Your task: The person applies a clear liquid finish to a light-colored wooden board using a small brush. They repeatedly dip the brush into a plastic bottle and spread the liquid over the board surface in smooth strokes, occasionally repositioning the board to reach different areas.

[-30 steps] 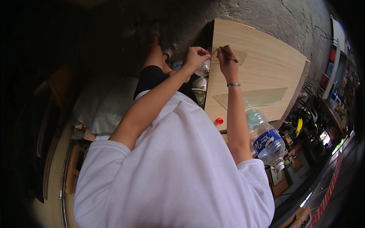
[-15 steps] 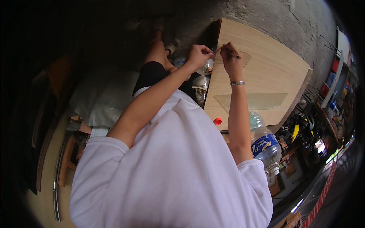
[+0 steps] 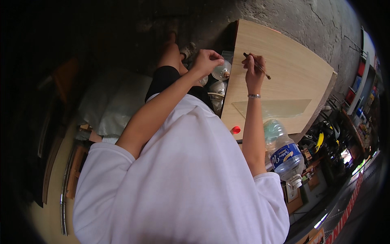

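My right hand is over the far part of the wooden board, fingers closed round a slim, dark pen-like glass cutter. The cutter's dark tip points away to the left. My left hand is raised just left of the board's edge, thumb and fingertips pinched together. A clear flat piece shows right beside those fingertips; whether they grip it I cannot tell. On the board, a tapered sheet of clear glass lies partly behind my right forearm.
A large clear plastic bottle with a blue label lies beside my right elbow. Near the board's front edge is a red cap. White tubs and a ribbed basket stand below the board's left side. A rough grey wall rises behind.
My right hand has drawn back from the board's left edge, the glass cutter now turned into plain view. My left hand has shifted slightly left. A small glass piece no longer shows beneath my right hand.
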Demonstrator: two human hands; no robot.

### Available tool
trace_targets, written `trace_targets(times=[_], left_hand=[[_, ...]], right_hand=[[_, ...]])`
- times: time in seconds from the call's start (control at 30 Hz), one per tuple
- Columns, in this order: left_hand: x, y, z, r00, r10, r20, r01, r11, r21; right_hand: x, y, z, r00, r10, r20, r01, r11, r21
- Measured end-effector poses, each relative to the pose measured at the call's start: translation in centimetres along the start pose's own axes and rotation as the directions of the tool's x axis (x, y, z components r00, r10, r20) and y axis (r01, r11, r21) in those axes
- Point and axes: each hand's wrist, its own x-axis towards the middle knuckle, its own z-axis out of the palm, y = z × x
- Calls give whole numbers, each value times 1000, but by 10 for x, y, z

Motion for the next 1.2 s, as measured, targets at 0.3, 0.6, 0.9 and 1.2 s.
trace_targets(times=[0.3,0.6,0.9,1.2], left_hand=[[-7,-20,-23,998,-65,-9,62,979,-192],[-8,17,31,970,-30,-243,58,992,108],[-6,13,40,959,36,-281,-1,992,126],[5,2,37,973,35,-226,-17,997,82]], right_hand=[[3,14,4,997,51,-56,-39,980,196],[2,-7,1,996,-76,50,88,947,-310],[10,-18,7,980,-133,148,180,909,-375],[11,-18,3,960,-136,245,223,901,-373]])
